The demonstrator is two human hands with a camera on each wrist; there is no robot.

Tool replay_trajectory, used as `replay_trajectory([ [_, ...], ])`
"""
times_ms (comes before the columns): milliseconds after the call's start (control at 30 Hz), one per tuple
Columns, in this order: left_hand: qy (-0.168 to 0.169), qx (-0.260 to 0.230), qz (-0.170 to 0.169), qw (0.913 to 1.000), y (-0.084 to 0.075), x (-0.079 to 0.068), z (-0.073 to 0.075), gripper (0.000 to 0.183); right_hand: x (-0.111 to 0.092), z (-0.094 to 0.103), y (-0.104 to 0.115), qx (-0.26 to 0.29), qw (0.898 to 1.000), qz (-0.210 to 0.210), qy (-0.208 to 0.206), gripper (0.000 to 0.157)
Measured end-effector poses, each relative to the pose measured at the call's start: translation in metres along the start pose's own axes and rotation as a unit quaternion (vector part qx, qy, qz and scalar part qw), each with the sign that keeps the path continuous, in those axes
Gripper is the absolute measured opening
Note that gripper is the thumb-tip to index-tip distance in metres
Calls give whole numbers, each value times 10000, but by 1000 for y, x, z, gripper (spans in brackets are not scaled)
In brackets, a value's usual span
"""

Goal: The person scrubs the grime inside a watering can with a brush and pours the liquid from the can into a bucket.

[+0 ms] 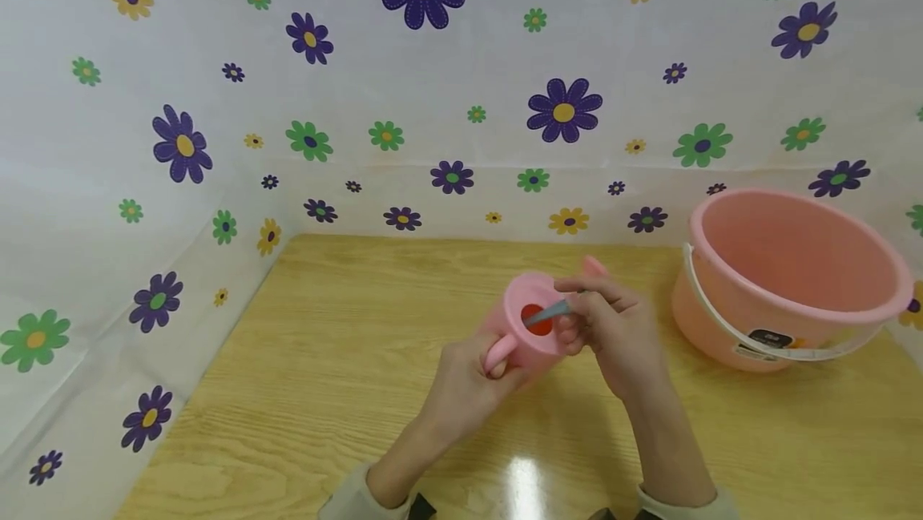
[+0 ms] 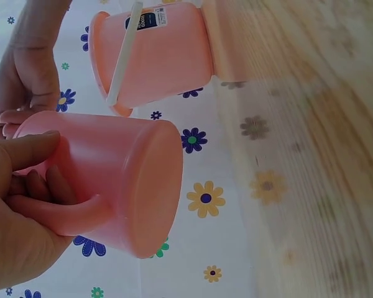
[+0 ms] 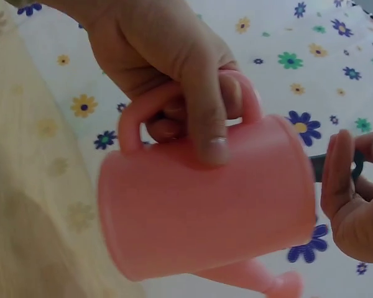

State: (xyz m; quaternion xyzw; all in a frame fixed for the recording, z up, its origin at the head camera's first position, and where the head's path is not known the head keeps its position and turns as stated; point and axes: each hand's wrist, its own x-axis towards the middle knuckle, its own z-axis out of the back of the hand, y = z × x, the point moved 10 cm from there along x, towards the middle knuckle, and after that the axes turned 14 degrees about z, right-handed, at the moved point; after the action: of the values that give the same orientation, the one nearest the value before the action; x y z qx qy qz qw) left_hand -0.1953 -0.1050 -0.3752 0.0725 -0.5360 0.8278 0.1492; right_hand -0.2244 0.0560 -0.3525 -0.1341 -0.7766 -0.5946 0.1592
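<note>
Well behind the fingers of the left hand [image 1: 469, 384], the left sleeve [image 1: 358, 496] is pale cream-grey and plain; a small angular black piece [image 1: 421, 508] sits beside its inner edge; well behind the fingers of the right hand [image 1: 613, 332], the right sleeve [image 1: 695, 506] matches it in colour, with a dark piece [image 1: 646, 514] at its inner edge.

I have a pale yellow table [image 1: 324, 328] with wavy wood grain. In the head view its back edge runs almost straight across, its left edge slants towards me from the back left corner, and its front edge lies out of my sight. A pink bucket [image 1: 710, 332] stands upright on it near the back right corner, its white handle [image 1: 714, 310] hanging down the side facing me. Glare [image 1: 525, 488] shines towards the front edge, and on my left wrist feed the wood mirrors flowers [image 2: 267, 186].
</note>
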Motion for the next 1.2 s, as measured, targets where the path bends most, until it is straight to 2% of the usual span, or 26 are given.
replay_trajectory([
  [67,-23,5,17,10000,0,0,0,47,-1,6,6,-677,9977,90,-52,19],
  [167,-32,-3,57,10000,1,0,0,48,-1,13,22,-1558,9868,444,-63,25],
  [300,3,3,102,9999,3,0,1,50,0,18,38,-2090,9733,945,-16,25],
  [367,36,23,103,9999,3,-1,0,50,1,19,40,-2144,9713,1031,36,25],
  [500,86,73,96,9999,5,-1,-1,51,1,19,36,-2189,9713,903,214,26],
  [600,121,51,177,9998,6,0,-1,50,1,19,34,-2391,9667,855,313,27],
  [667,155,5,246,9996,8,0,-2,50,1,18,35,-2509,9634,892,313,27],
  [767,179,-88,348,9992,10,0,-2,47,0,15,35,-2440,9654,897,190,26],
  [900,170,-231,421,9987,12,1,0,37,-4,4,30,-2223,9715,808,165,25],
  [1033,80,-333,442,9984,13,3,4,29,-7,-13,30,-2325,9674,916,420,23],
  [1100,39,-386,448,9982,13,4,7,30,-9,-13,34,-2271,9677,1056,302,23],
  [1200,77,-436,456,9980,13,6,8,36,-10,-5,44,-1906,9738,1230,-161,24],
])
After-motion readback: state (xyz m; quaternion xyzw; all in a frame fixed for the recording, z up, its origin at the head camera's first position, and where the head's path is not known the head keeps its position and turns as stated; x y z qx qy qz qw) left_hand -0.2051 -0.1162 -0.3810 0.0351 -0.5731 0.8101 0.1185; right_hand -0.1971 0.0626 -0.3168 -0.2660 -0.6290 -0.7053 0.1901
